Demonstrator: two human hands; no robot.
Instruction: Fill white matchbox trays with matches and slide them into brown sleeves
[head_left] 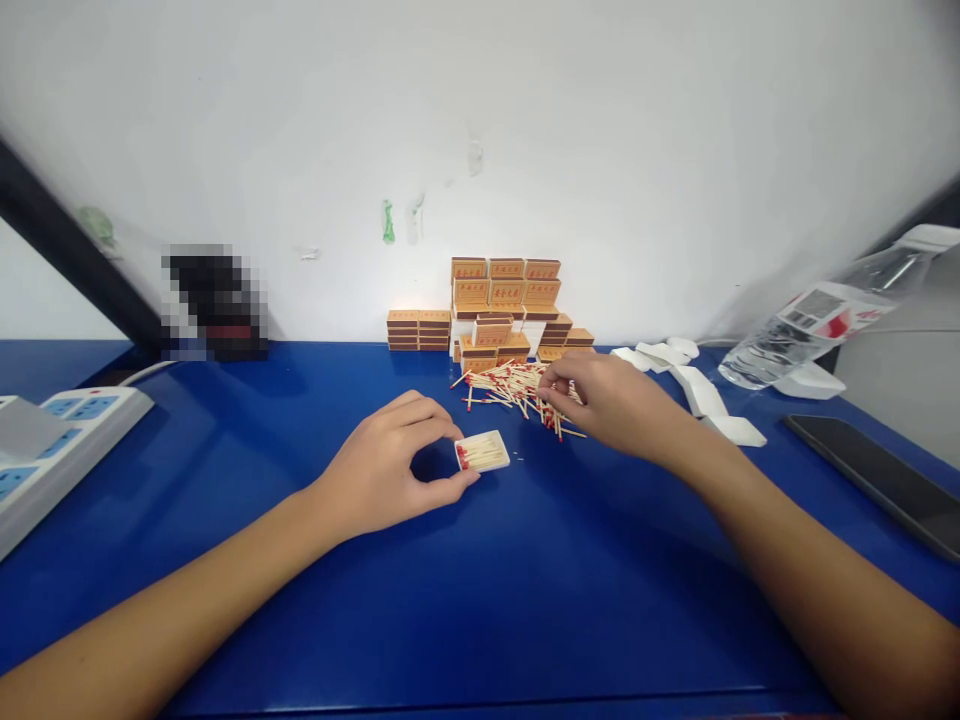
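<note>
A small white matchbox tray (493, 463) lies on the blue table with matches in it, red heads toward the left. My left hand (390, 460) grips the tray's left end between thumb and index finger. Behind it spreads a loose pile of red-headed matches (514, 382). At the right side of this pile is my right hand (600, 400), its fingers bent and pinched together among the sticks. Whatever is between those fingertips is hidden from view.
Stacked matchboxes (506, 292) stand against the wall behind the pile. White empty trays (697, 390) lie to the right, beside a tilted plastic bottle (817, 320) and a black phone (877, 475). A power strip (75, 440) sits at the left.
</note>
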